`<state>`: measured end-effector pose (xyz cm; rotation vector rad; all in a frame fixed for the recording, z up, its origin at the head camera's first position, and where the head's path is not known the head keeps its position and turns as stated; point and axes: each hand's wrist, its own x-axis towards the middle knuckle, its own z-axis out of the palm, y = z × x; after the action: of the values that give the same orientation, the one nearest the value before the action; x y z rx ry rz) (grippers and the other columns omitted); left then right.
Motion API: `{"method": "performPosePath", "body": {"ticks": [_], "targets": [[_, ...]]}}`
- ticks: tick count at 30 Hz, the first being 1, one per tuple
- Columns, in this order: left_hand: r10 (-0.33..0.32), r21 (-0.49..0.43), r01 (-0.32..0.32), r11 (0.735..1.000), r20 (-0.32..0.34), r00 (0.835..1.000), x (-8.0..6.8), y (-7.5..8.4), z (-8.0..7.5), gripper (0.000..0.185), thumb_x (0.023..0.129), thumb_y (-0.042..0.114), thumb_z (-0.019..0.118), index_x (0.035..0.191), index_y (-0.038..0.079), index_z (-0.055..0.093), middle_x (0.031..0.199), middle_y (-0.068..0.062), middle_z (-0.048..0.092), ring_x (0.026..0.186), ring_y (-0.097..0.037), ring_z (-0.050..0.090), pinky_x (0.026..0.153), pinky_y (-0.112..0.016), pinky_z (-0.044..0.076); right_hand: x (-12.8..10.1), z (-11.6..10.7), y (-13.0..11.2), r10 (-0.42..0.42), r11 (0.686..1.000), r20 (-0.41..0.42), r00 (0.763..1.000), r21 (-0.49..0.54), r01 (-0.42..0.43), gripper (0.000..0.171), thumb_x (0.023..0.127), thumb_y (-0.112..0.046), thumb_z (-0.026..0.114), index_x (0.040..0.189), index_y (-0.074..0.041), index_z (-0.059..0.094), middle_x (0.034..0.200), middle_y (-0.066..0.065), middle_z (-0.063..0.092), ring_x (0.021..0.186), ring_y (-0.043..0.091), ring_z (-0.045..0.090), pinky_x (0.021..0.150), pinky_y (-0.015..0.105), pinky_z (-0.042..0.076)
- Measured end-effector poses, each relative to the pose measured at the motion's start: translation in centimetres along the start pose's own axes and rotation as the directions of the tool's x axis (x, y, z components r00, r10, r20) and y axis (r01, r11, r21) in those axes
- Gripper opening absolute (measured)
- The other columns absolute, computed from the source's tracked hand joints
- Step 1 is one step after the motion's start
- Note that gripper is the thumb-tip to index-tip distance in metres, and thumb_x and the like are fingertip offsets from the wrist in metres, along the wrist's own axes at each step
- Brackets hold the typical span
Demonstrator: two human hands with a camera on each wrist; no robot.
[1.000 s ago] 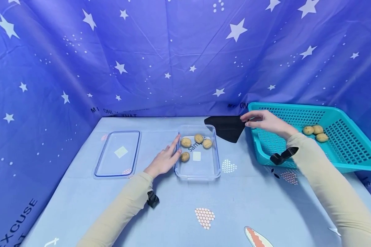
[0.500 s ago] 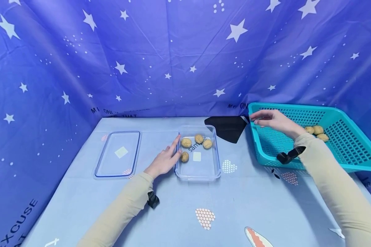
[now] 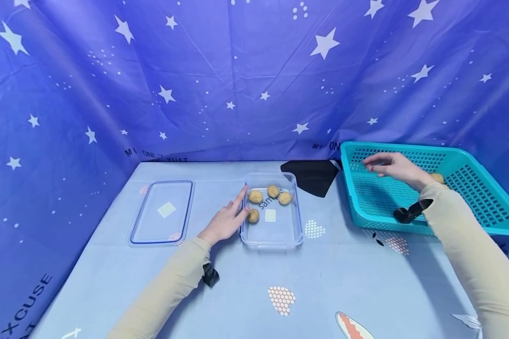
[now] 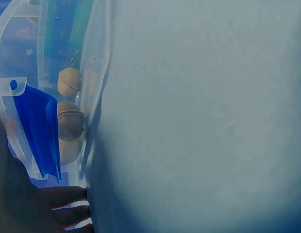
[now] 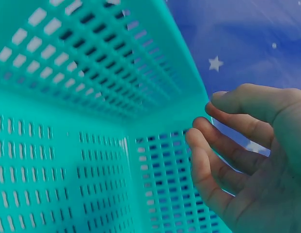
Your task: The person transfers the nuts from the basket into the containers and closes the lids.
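Walnuts (image 3: pixel 256 196): I count four inside the clear container (image 3: pixel 271 245), up top and along its left side, plus one (image 3: pixel 438 178) in the teal basket (image 3: pixel 366 195), partly hidden behind the right sleeve (image 3: pixel 471 235). Left hand (image 3: pixel 225 220) is at the container's left wall, index and thumb spread apart and straight, thumb at the rim beside the nearest walnut. Its remaining fingers are mostly hidden from my head view; left wrist shows some of them extended, low by the container's base, just below the blue latch flap (image 4: pixel 41 131). Right hand (image 3: pixel 398 168) is above the basket's left half, fingers held close together and loosely bent. Head view gives me a gap between thumb and fingers; on right wrist the thumb tip overlaps a finger, so I can't tell contact from that angle. Walnut in the basket sits on the forearm side of that hand, away from the fingertips. Lid (image 3: pixel 163 228), blue-edged, lies flat left of the container, well apart from it. Blue starry backdrop (image 3: pixel 254 61) stands behind, pale blue cloth (image 3: pixel 237 292) underneath everything.
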<state>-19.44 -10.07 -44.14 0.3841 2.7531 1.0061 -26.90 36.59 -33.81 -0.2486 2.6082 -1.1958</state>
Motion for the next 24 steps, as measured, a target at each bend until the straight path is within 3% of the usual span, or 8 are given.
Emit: {"method": "performPosePath", "body": {"ticks": [6, 13, 24], "targets": [[0.001, -0.001, -0.001, 1.000, 0.006, 1.000, 0.0, -0.1, 0.1, 0.060, 0.103, 0.046, 0.033, 0.154, 0.042, 0.001, 0.155, -0.003, 0.026, 0.137, -0.045, 0.026, 0.107, -0.066, 0.018, -0.4, -1.2, 1.3, 0.023, 1.000, -0.016, 1.000, -0.003, -0.023, 0.053, 0.100, -0.027, 0.055, 0.137, 0.009, 0.044, 0.120, 0.006, 0.061, 0.092, -0.004, 0.058, 0.080, 0.025, 0.053], [0.000, 0.000, 0.000, 1.000, 0.011, 1.000, -0.1, -0.1, 0.2, 0.060, 0.103, 0.046, 0.032, 0.154, 0.042, 0.001, 0.155, -0.004, 0.026, 0.137, -0.044, 0.026, 0.107, -0.066, 0.019, -0.9, -2.9, 3.1, 0.067, 0.992, -0.019, 0.998, -0.106, -0.069, 0.058, 0.103, -0.033, 0.048, 0.141, 0.010, 0.037, 0.136, 0.032, 0.044, 0.088, -0.012, 0.051, 0.080, 0.024, 0.052], [-0.017, -0.003, 0.017, 1.000, 0.018, 1.000, -0.2, 0.0, 0.1, 0.060, 0.103, 0.047, 0.031, 0.154, 0.043, 0.000, 0.155, -0.005, 0.026, 0.138, -0.043, 0.025, 0.106, -0.067, 0.020, -2.2, -5.2, 5.2, 0.110, 0.983, -0.061, 0.992, -0.143, -0.118, 0.061, 0.103, -0.033, 0.045, 0.141, 0.012, 0.033, 0.137, 0.035, 0.038, 0.084, -0.014, 0.047, 0.077, 0.024, 0.053]]}}
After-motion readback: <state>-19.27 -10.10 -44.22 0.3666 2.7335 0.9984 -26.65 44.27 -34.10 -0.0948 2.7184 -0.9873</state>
